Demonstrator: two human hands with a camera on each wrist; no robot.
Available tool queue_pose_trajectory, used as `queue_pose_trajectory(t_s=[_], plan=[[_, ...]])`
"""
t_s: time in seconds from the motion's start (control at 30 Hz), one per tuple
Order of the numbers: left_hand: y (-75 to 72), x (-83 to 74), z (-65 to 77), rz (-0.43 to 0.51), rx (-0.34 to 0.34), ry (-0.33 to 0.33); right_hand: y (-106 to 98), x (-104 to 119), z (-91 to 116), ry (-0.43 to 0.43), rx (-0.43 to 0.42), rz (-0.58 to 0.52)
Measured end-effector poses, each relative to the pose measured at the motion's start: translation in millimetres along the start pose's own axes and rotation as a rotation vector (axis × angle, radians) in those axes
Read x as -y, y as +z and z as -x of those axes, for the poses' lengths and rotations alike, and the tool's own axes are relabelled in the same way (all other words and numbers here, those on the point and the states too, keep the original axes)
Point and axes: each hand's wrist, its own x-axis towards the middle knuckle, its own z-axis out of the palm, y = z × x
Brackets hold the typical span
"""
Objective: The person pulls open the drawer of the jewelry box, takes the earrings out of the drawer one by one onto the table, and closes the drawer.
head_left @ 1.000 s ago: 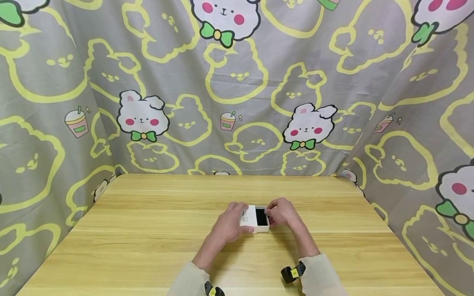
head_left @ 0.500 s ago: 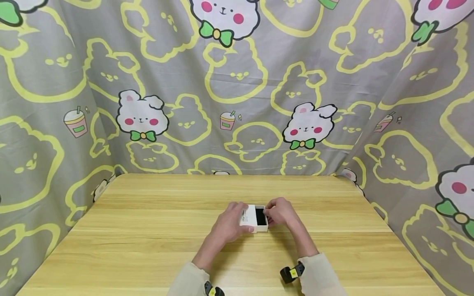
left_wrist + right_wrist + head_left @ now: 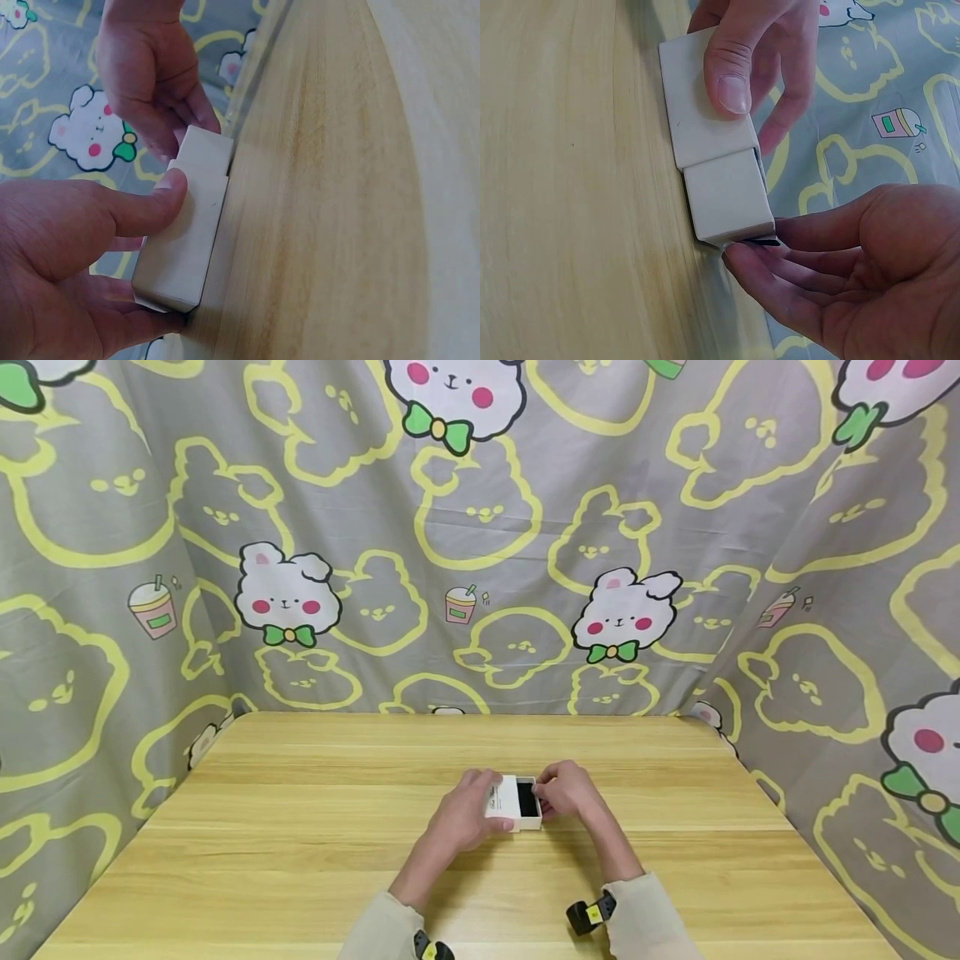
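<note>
A white slide-out box lies on the table, its printed sleeve (image 3: 507, 797) on the left and its inner tray (image 3: 539, 822) drawn partly out to the right. Black lining (image 3: 528, 800) shows inside the tray. My left hand (image 3: 463, 812) grips the sleeve, with the thumb on the near side (image 3: 169, 202) and fingers on the far side. At the tray's outer end, my right hand (image 3: 570, 792) holds the end wall with its fingertips. A small black tab (image 3: 765, 241) sticks out there, beside the fingers in the right wrist view.
The wooden table (image 3: 300, 827) stretches around the box on all sides. A grey curtain (image 3: 390, 543) with cartoon prints hangs behind the table and along both sides. Black wrist straps (image 3: 592, 913) sit over the pale sleeves.
The tray has slid slightly left into the sleeve, and my right hand has shifted a little left with it. My left hand stays in place on the sleeve.
</note>
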Motion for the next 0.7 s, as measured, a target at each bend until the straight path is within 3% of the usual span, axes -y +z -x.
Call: queue_pose_trajectory(t_s=[0.7], plan=[[0.1, 0.0, 0.6, 0.007, -0.007, -0.002, 2.5, 2.7, 1.0, -0.016, 0.009, 0.006]])
